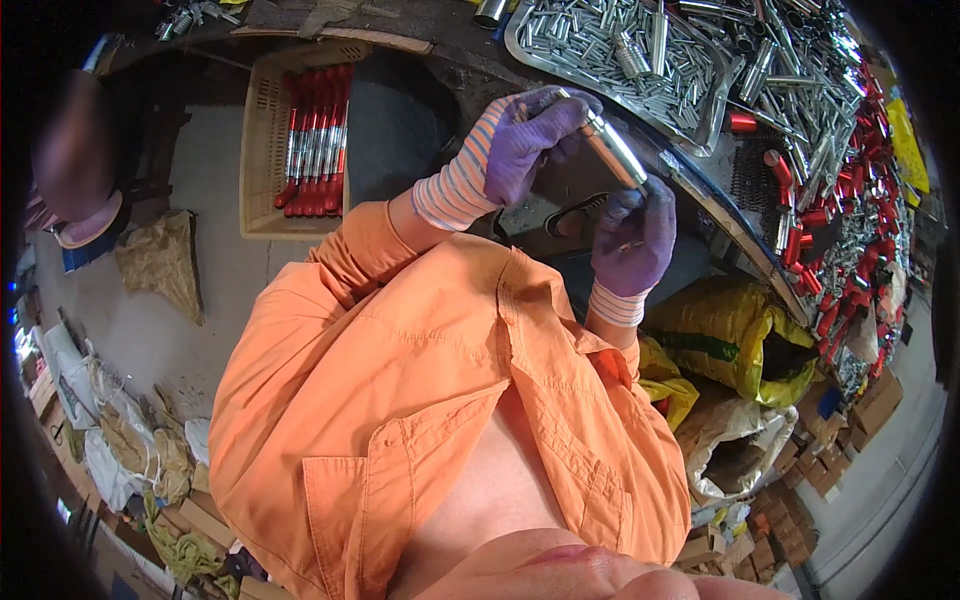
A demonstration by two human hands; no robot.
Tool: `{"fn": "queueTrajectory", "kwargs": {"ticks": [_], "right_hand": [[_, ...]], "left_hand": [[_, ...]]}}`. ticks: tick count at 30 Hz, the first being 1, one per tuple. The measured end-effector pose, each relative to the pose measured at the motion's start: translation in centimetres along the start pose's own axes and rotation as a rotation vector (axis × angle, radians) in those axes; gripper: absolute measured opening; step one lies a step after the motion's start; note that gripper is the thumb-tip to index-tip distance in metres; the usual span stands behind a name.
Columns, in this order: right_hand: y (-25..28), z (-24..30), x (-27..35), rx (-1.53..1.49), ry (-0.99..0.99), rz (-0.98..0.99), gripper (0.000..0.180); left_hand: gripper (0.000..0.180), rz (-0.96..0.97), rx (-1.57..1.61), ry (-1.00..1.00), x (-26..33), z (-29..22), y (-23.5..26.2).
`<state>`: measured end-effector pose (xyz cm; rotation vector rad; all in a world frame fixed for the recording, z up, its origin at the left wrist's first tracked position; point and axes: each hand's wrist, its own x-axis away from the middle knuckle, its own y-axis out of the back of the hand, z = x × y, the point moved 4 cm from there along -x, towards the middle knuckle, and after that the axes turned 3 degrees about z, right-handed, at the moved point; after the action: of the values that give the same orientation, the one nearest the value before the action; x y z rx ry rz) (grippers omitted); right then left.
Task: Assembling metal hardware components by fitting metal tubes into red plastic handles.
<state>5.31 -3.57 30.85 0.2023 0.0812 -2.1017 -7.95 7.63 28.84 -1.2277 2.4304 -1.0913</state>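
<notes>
A shiny metal tube (613, 151) is held at a slant between my two hands, near the edge of the workbench. My left hand (535, 138), in a purple-coated glove with a striped cuff, has its fingers closed at the tube's upper end, where a thinner pin-like part shows. At the lower end, the fingertips of my right hand (637, 238), gloved the same way, pinch the tube. The inside of the left grip is partly hidden by the fingers. Just beyond my hands, a metal tray (712, 130) is heaped with small silver pins and tubes.
Left of my arms stands a beige plastic crate (262, 150) with several red-and-silver rod-like tools (318, 140). Red and silver cylinders (850, 240) cover the bench at right. Below it are a yellow sack (735, 325) and a white sack (745, 425). Another person (85, 150) is at far left.
</notes>
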Motion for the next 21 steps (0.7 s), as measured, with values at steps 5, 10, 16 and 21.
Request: {"fn": "queueTrajectory", "kwargs": {"ticks": [5, 10, 16, 21], "right_hand": [[-0.5, -1.9, 1.2, -0.187, -0.384, 0.181, 0.019], [-0.6, -2.8, 2.4, 0.004, -0.271, 0.15, 0.019], [-2.3, -3.3, 2.6, 0.168, -0.18, 0.083, 0.017], [-4.0, -3.6, 3.3, -0.171, -0.484, 0.195, 0.01]], "left_hand": [[0.016, -0.049, -0.279, -0.233, 0.1, -0.8, -0.4], [0.022, -0.05, -0.435, -0.168, -0.1, -0.7, 0.2], [0.032, 0.124, 0.226, 0.132, -0.9, 1.3, 0.3], [0.031, 0.031, 0.169, 0.063, -0.8, 1.3, -0.6]]}}
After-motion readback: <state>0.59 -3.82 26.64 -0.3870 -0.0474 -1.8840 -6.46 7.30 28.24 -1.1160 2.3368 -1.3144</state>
